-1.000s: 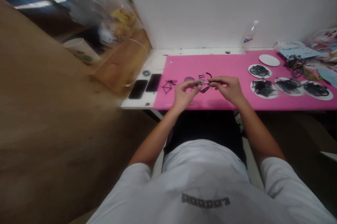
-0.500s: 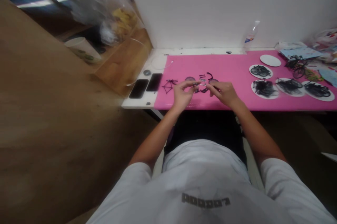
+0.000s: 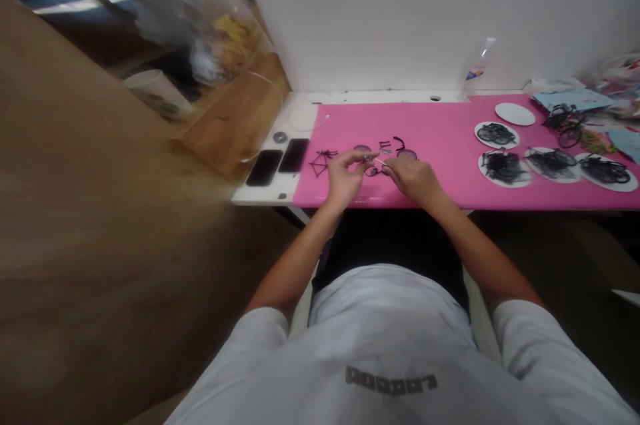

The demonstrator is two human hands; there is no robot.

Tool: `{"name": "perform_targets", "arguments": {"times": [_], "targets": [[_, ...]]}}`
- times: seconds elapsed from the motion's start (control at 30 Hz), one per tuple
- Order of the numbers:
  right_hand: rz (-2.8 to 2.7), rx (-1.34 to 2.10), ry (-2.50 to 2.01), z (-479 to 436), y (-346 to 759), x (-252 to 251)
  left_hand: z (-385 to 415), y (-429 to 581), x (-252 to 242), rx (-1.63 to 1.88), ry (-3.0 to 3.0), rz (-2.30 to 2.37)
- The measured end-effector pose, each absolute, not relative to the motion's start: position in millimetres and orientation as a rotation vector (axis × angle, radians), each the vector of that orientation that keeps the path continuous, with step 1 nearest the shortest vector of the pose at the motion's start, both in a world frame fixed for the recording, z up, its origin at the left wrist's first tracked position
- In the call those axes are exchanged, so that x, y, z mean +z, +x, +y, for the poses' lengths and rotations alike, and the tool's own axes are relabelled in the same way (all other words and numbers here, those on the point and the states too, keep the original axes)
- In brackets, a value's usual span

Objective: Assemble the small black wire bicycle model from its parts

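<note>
My left hand [image 3: 346, 177] pinches a small dark part [image 3: 369, 158] above the pink mat. My right hand [image 3: 411, 178] is closed on a thin metal rod [image 3: 381, 162], whose tip reaches the small part. A black miniature bicycle frame [image 3: 320, 161] lies left of my left hand. Beyond the hands are a dark spoked wheel [image 3: 407, 154], a curved black piece [image 3: 399, 142] and small dark pieces [image 3: 384, 144]. More black parts lie below the fingertips, partly hidden.
Two dark phones [image 3: 264, 168] lie on the white table edge [image 3: 240, 194]. Several white plates [image 3: 515, 114] stand at the right, most holding black parts. A clear bottle [image 3: 479, 65] stands by the wall. Plastic packs [image 3: 575, 100] are heaped at the far right.
My right hand has moved left and slightly down, closer to my left hand, and the rod is now tilted more. More of the right wheel shows. My left hand has barely moved.
</note>
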State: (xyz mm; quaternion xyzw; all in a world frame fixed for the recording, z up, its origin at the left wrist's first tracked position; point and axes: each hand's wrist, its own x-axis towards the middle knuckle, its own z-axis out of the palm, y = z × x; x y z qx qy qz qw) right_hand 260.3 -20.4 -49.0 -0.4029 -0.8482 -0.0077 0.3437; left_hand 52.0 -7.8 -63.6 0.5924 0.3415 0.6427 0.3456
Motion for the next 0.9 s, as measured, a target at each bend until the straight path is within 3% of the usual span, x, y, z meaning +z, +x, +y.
{"name": "perform_targets", "arguments": {"times": [0.1,0.27,0.37,0.5,0.77,0.83,0.9], "targets": [[-2.107,0.219,-1.071,-25.9,253.9,-48.4,-6.8,53.2,-67.2,1.686,1.521,0.913],[-1.623,1.374,-0.951,-35.8,239.1,-41.9,-6.6,53.7,-72.1,1.713,1.525,0.940],[-1.382,1.667,-0.871,-33.8,235.2,-41.8,-5.1,51.6,-75.1,1.711,1.573,0.940],[-1.410,1.523,-0.935,-31.2,232.9,-48.9,-2.3,48.2,-75.7,1.679,1.671,0.955],[-2.048,0.183,-1.094,-23.8,243.2,-66.4,0.8,46.2,-73.7,1.665,1.613,0.953],[-2.071,0.168,-1.097,-23.2,244.5,-66.9,0.7,47.8,-75.0,1.672,1.599,0.948],[-2.004,0.427,-1.066,-26.2,241.9,-65.2,0.4,49.5,-76.5,1.682,1.582,0.948]]}}
